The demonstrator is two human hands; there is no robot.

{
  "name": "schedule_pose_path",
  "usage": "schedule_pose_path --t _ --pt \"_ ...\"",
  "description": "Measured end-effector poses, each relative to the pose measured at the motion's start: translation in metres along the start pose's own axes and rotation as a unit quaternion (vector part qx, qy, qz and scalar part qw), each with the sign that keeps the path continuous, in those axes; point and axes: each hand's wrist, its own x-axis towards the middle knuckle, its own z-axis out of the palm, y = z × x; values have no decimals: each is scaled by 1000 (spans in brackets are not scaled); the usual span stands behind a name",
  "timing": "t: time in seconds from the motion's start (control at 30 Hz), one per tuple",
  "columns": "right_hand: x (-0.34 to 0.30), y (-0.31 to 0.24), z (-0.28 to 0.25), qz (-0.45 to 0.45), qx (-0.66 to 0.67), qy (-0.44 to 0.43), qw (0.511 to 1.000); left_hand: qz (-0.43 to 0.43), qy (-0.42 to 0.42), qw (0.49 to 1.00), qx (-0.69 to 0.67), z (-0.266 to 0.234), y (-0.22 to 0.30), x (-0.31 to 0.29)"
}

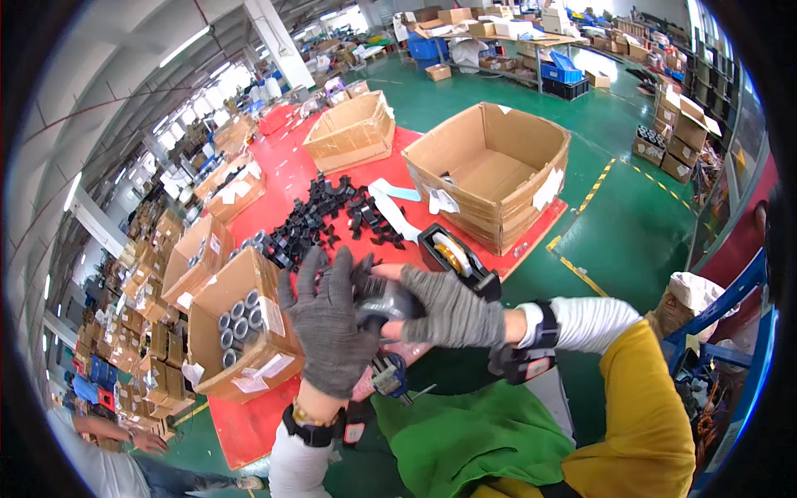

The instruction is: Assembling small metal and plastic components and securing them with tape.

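Observation:
My right hand [457, 309], in a grey knit glove with bare thumb and fingertips showing, is closed around a dark grey, shiny rounded part [386, 300]. My left hand [330, 336], gloved the same way, lies against the left side of that part with its fingers stretched out and slightly spread. Just below the hands, a small blue-and-metal clamp-like tool [388, 375] sits at the table's near edge. Beyond them spreads a pile of small black plastic pieces [320, 212]. A black tape dispenser [457, 259] stands right of the pile, near my right hand.
On the red table [274, 178], a cardboard box [278, 344] at left holds several grey cylindrical parts. A large open carton [506, 212] stands at the right, another carton [353, 145] farther back. A person's arm [116, 430] shows at lower left. A blue metal frame [730, 307] rises at right.

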Motion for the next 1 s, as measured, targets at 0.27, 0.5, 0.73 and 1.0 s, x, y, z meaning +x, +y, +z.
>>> schedule_pose_path --t 0.27,0.5,0.73,1.0 --pt "70 38 -183 116 135 129 976 -142 -4 990 24 -24 -152 -79" --pt "124 93 -298 329 -130 199 914 -309 -130 934 120 34 -243 -174" --pt "149 166 -276 481 -352 -173 784 -373 -188 898 139 37 -256 -186" --pt "140 241 -232 511 73 -37 856 -187 -150 945 222 26 -237 -187"
